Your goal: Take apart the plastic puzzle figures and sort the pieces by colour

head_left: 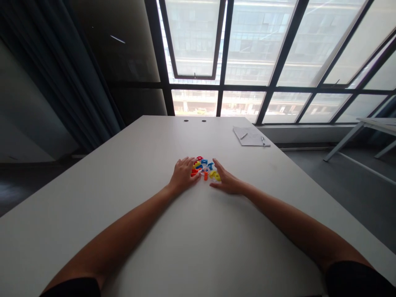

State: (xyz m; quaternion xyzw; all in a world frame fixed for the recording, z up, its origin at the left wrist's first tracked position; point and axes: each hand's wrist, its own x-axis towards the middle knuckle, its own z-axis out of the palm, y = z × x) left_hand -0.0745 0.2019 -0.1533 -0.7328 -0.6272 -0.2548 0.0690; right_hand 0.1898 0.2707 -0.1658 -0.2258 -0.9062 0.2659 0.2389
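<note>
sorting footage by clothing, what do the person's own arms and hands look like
Short dark sleeves leave both forearms bare. The left hand and right hand are ungloved, with nothing visible around the wrists.

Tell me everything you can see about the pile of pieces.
The pile is a loose, low scatter of small, plastic-looking pieces in red, orange, yellow, blue and something pale. It lies on the white table between the left grip and right grip. The left overlaps its edge; contact is hard to tell. Finer shapes are unclear.
</note>
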